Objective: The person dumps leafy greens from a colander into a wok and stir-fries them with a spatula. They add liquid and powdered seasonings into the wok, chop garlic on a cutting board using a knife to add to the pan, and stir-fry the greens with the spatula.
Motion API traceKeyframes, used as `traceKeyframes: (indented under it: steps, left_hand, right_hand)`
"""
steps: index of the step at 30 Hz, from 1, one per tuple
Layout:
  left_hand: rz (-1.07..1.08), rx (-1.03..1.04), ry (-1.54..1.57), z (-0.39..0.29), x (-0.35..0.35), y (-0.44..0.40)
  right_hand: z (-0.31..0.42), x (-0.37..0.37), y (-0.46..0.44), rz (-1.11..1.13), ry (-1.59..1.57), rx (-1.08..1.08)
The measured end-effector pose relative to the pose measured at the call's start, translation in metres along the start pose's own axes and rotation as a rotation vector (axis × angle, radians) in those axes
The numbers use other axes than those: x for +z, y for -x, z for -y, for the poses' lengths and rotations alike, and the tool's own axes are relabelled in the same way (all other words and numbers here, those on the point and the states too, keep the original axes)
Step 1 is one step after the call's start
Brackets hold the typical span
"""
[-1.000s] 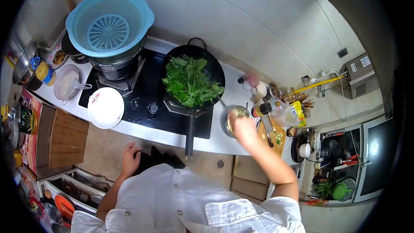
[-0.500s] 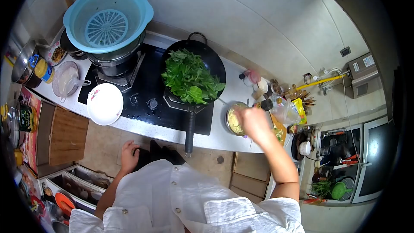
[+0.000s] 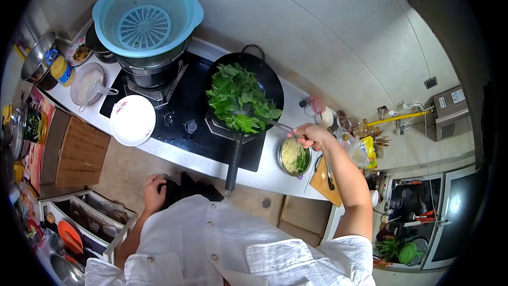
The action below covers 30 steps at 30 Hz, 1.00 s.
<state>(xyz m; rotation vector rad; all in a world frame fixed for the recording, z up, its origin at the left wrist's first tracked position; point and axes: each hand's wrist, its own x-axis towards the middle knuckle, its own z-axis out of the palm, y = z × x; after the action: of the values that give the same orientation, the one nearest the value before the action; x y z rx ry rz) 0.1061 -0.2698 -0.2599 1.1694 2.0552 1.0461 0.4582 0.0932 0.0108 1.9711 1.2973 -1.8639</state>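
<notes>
My right hand (image 3: 312, 136) is closed around the handle of a long metal cooking spatula (image 3: 280, 125). Its far end reaches into leafy greens (image 3: 241, 95) heaped in a black wok (image 3: 272, 74); the blade is mostly hidden among the leaves. Just below that hand, on the counter, stands a metal bowl (image 3: 281, 161) with pale yellow shreds and chopped green bits. My left hand (image 3: 154, 193) hangs low by my dark trousers, fingers loosely bent, holding nothing I can see. The wok's handle (image 3: 233, 165) points toward me, untouched.
A white bowl (image 3: 133, 121) sits at the hob's left front edge. Behind it, a blue colander (image 3: 106, 26) rests on a pot. A cutting board (image 3: 324, 180) with a knife (image 3: 330, 178) lies at right. Bottles and jars line the wall; an oil bottle (image 3: 64, 72) stands left.
My right hand has moved from over the metal bowl toward the wok, and the spatula now reaches into the greens. The bowl's contents and the knife have come into view. My left hand stays low.
</notes>
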Motion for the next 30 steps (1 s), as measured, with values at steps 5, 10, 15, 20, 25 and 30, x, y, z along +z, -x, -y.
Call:
traceKeyframes:
  steps: [5,10,15,20,25,30]
  left_hand:
    - [-0.018,-0.025,-0.036,-0.018,0.004,-0.002]
    - [-0.008,-0.002,-0.072,-0.038,0.012,-0.005]
    - [-0.034,-0.047,-0.036,-0.029,0.024,0.009]
    - [-0.128,-0.151,-0.056,-0.019,0.021,0.040]
    - [-0.155,-0.184,-0.118,-0.016,0.015,0.067]
    - [-0.127,-0.188,-0.153,-0.023,0.008,0.070]
  right_hand:
    - [0.025,-0.033,0.051,-0.151,0.140,-0.277]
    - [0.064,-0.074,0.064,-0.258,0.530,-0.400]
    - [0.080,-0.104,0.003,-0.529,1.130,-0.650]
    - [0.071,-0.157,-0.098,-0.380,1.357,-0.510]
    - [0.029,-0.103,-0.166,-0.319,0.568,-0.394]
    - [0.009,-0.096,-0.192,-0.469,0.767,-0.752]
